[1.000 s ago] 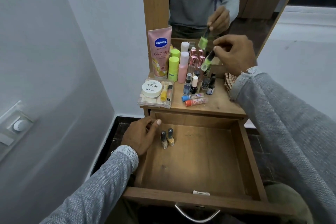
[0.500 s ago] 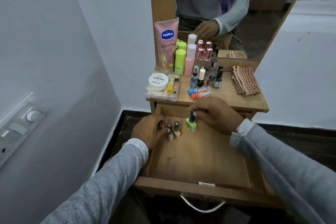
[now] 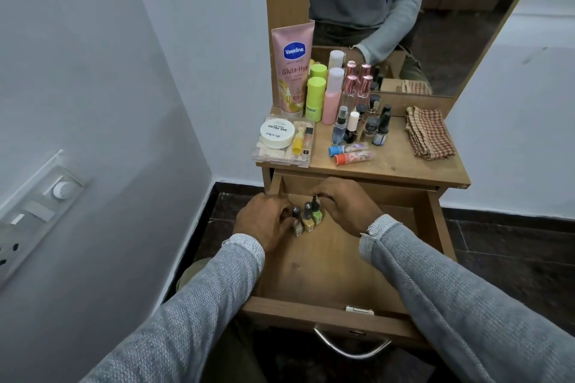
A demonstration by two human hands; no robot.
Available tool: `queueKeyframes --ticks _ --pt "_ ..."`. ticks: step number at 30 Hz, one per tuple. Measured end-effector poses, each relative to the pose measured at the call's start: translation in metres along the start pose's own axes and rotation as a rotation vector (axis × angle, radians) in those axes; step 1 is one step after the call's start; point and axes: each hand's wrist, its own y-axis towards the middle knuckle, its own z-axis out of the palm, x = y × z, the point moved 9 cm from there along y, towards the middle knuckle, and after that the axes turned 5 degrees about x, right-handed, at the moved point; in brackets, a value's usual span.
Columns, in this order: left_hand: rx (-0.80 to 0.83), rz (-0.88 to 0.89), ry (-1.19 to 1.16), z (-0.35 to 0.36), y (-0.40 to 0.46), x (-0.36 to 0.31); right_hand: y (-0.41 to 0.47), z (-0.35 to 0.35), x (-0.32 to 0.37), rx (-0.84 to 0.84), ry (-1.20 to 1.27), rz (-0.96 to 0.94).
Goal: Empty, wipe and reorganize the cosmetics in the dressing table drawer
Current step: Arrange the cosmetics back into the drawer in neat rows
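Note:
The wooden drawer [image 3: 329,274] stands pulled out below the dressing table top [image 3: 404,165]. Three small nail polish bottles stand in a row at its back left. The green bottle [image 3: 317,215] is rightmost, and my right hand [image 3: 345,205] pinches its black cap. My left hand [image 3: 267,221] touches the leftmost beige bottle [image 3: 297,225] with its fingertips. A yellow bottle [image 3: 308,221] stands between them. The other cosmetics stand on the table top: a pink Vaseline tube [image 3: 292,68], green and pink bottles, small vials.
A clear box [image 3: 283,146] with a white nail polish remover jar sits at the top's left front. A checked cloth [image 3: 429,132] lies folded at the right. Two tubes [image 3: 351,152] lie flat near the front edge. A mirror rises behind. A wall stands close on the left.
My right hand carried the green bottle from the table top down into the drawer and set it beside the two others. My left hand stayed by the row.

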Motion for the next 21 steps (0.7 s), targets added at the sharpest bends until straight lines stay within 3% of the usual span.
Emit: queueKeyframes --ticks 10,13,16,18,21 --pt "0.017 0.021 -0.020 -0.001 -0.002 -0.003 -0.010 0.002 -0.004 -0.018 0.110 0.041" --pt "-0.009 0.034 -0.191 -0.007 -0.006 0.000 -0.022 -0.001 -0.015 -0.049 0.173 0.196" --pt "-0.043 -0.018 -0.450 -0.018 -0.009 0.017 -0.036 0.014 -0.022 0.054 0.215 0.411" --pt "-0.081 -0.052 -0.495 -0.023 -0.010 0.027 -0.041 0.034 -0.024 0.150 0.250 0.517" --pt "-0.112 -0.091 -0.504 -0.025 -0.012 0.034 -0.034 0.055 -0.028 0.139 0.332 0.558"
